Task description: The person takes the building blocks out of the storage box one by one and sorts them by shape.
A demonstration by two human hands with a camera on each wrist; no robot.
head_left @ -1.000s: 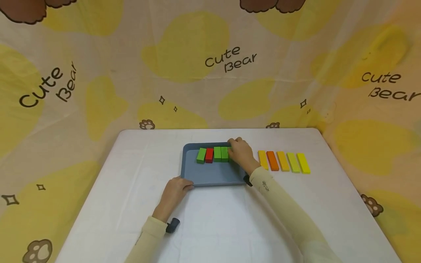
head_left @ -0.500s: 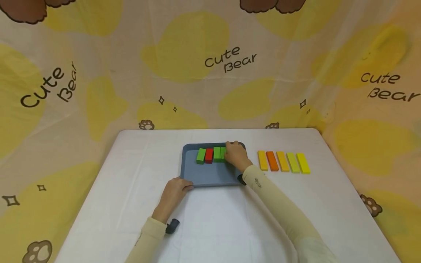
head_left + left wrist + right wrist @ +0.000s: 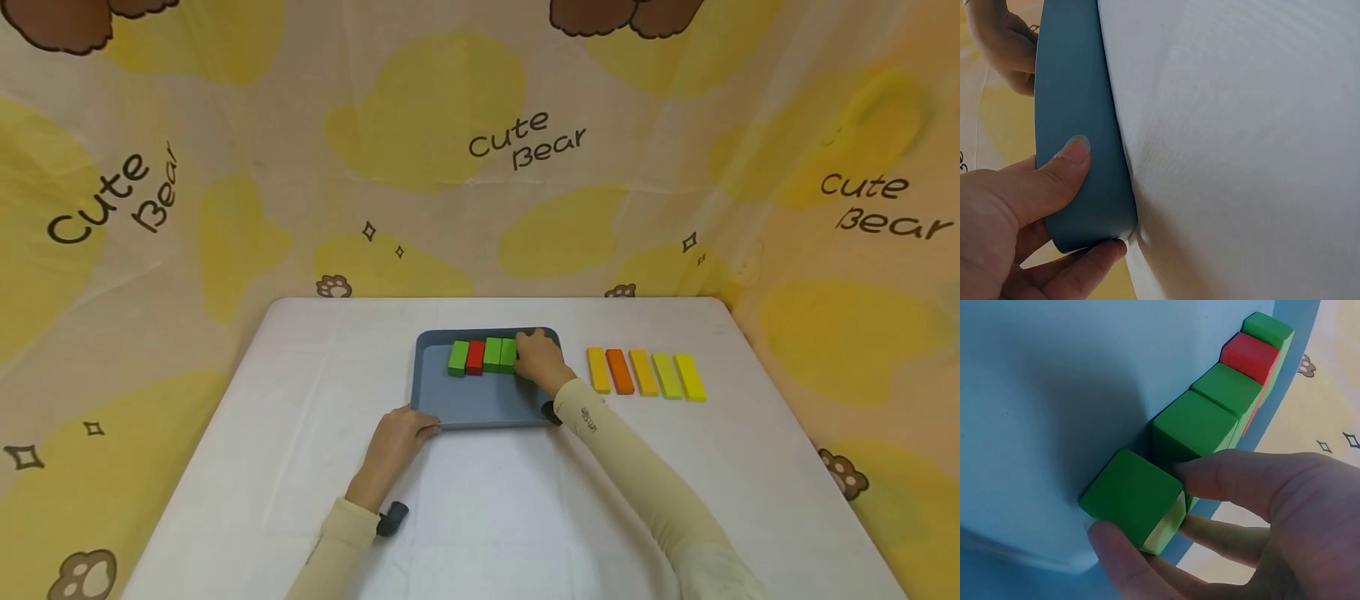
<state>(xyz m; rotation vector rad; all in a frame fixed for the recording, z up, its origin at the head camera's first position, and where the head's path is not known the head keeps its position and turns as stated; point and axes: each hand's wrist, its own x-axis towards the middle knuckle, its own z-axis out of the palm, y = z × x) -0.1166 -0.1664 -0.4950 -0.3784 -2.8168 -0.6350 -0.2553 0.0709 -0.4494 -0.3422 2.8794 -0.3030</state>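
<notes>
In the head view my left hand (image 3: 397, 442) grips the near left corner of a blue-grey tray (image 3: 480, 408). The left wrist view has its thumb (image 3: 1066, 175) against the tray's outer wall and other fingers round the corner. My right hand (image 3: 542, 360) is inside the tray at the far right. It pinches a green block (image 3: 1132, 497) between thumb and finger in the right wrist view. That block stands at the end of a row: two green blocks (image 3: 1194, 425), a red block (image 3: 1250, 355) and another green block (image 3: 1267, 326).
On the white table (image 3: 315, 358), right of the tray, several flat bars lie side by side: yellow-orange ones, an orange bar (image 3: 620, 372), a lime bar (image 3: 667, 377) and a yellow bar (image 3: 690, 377). A patterned cloth (image 3: 420, 208) hangs behind and beside the table.
My right hand has moved left with its green block. The two middle green blocks have slid slightly left, closer to the red block. My left hand stays on the tray corner.
</notes>
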